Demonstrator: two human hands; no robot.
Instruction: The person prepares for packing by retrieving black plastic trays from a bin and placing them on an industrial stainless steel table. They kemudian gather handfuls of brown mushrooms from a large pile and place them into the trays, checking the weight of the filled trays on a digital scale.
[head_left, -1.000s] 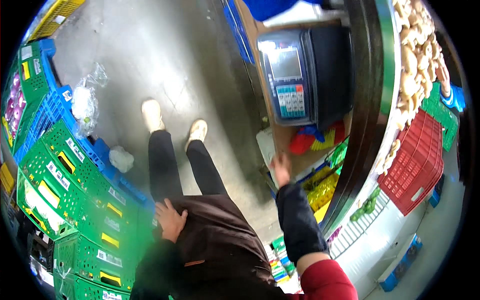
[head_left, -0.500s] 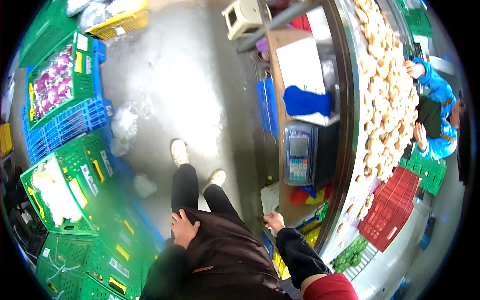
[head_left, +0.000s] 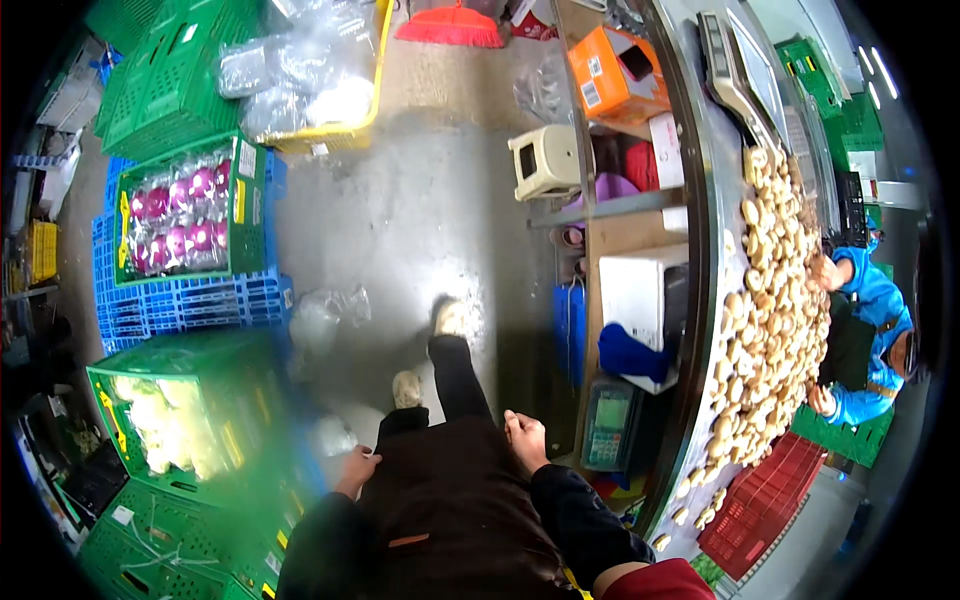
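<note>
My left hand (head_left: 357,471) hangs at the left side of my dark brown apron (head_left: 450,490), loosely curled, with no object visible in it. Forward of the apron's right edge, my right hand (head_left: 526,441) is closed, its fingers curled in, and nothing shows between them. It is nearest to the shelf under the table, where a digital scale (head_left: 607,425) stands beside a blue cloth (head_left: 632,350). One of my shoes (head_left: 452,318) is ahead of the other (head_left: 407,389) on the grey floor.
At right, a long metal table (head_left: 705,340) carries heaped pale mushrooms (head_left: 765,350); a person in blue sleeves (head_left: 865,275) has both hands there. At left stand green crates (head_left: 170,90) and a blue pallet (head_left: 190,305). A cream stool (head_left: 546,163), red broom (head_left: 450,27) and plastic bag (head_left: 318,318) lie ahead.
I have moved forward along the aisle, and the other foot now leads. My left hand has left the apron's front for its side. My right hand has swung forward and inward, away from the shelf.
</note>
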